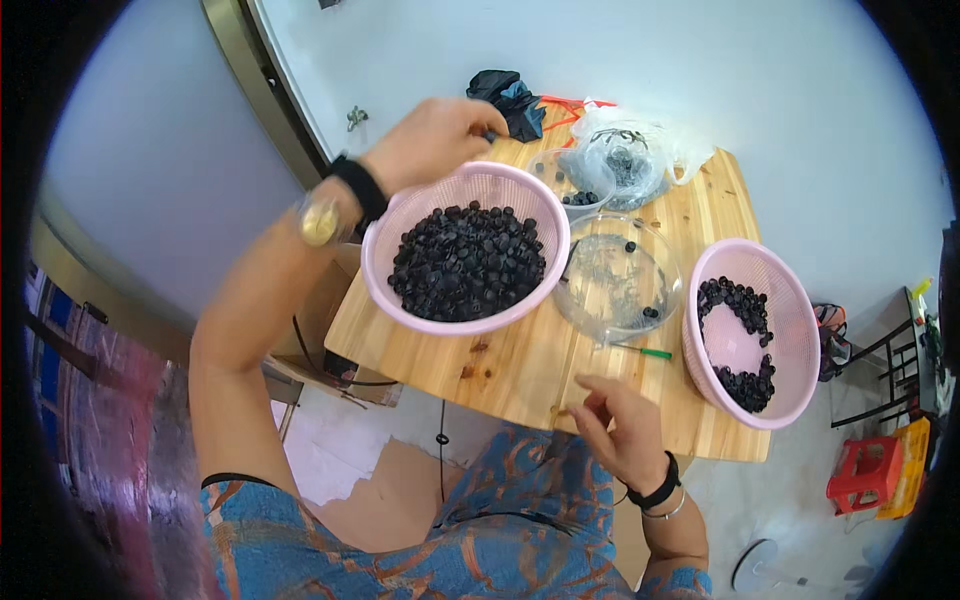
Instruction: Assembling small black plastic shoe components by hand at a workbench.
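My left hand [432, 140] reaches over the far rim of a pink basket [383, 290] piled with small black round pieces [468, 262]. Its fingers are curled together beside a crumpled black plastic bag [520, 112]; what they hold, if anything, is hidden. Above the table's front edge, my right hand [622, 428] has thumb and forefinger apart, with nothing seen between them. Beyond it lies a green-handled thin tool [655, 353], by a clear round tray [600, 325] with a few black pieces and dark scraps.
A second pink basket [790, 400] at the right holds fewer black pieces. Behind the tray stand a clear tub [598, 203] with some pieces and a clear plastic bag [690, 140]. All rest on a wooden table [510, 385]. A red stool [865, 470] stands on the floor at right.
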Action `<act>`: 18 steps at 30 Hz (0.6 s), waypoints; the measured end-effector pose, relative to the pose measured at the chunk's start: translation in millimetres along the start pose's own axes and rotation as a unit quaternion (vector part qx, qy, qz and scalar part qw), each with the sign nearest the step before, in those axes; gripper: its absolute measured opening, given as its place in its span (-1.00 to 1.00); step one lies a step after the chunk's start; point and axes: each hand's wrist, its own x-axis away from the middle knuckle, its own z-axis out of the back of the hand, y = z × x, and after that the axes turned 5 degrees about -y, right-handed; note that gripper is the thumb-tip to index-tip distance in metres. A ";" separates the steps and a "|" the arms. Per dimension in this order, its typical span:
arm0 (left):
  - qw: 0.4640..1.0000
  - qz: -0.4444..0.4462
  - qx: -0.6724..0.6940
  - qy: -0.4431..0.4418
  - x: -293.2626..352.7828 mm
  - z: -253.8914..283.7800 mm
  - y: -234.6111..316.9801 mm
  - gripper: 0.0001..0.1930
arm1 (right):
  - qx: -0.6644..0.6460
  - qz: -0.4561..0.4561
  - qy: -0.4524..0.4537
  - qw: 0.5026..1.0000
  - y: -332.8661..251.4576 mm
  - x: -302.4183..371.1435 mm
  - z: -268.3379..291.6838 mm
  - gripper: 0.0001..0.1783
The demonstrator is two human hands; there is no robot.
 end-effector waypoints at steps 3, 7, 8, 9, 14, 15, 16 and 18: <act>0.988 0.125 -0.007 -0.089 -55.2 -11.4 -33.7 -0.72 | 0.018 -0.052 -0.062 0.997 15.4 1.9 3.0 -0.73; 0.941 0.230 -0.102 -0.224 -103.0 -67.0 -98.5 -0.69 | 0.021 -0.068 -0.069 0.995 34.0 5.2 7.3 -0.73; 0.928 0.248 -0.111 -0.256 -111.1 -85.6 -112.2 -0.68 | 0.020 -0.072 -0.068 0.995 39.2 7.6 8.6 -0.73; 0.900 0.255 -0.150 -0.321 -119.4 -98.6 -115.3 -0.68 | 0.006 -0.096 -0.072 0.993 44.5 10.4 9.6 -0.73; 0.850 0.292 -0.131 -0.419 -127.7 -143.7 -141.6 -0.65 | -0.025 -0.128 -0.077 0.988 53.8 14.4 16.3 -0.73; 0.865 0.307 -0.025 -0.395 -124.8 -146.4 -136.2 -0.62 | -0.008 -0.112 -0.075 0.991 57.9 14.3 17.4 -0.72; 0.870 0.322 0.080 -0.365 -122.0 -145.3 -133.1 -0.58 | -0.012 -0.115 -0.076 0.990 57.8 12.9 18.3 -0.72; 0.862 0.337 0.118 -0.360 -126.5 -141.4 -131.9 -0.52 | -0.021 -0.124 -0.081 0.989 53.7 9.5 20.3 -0.72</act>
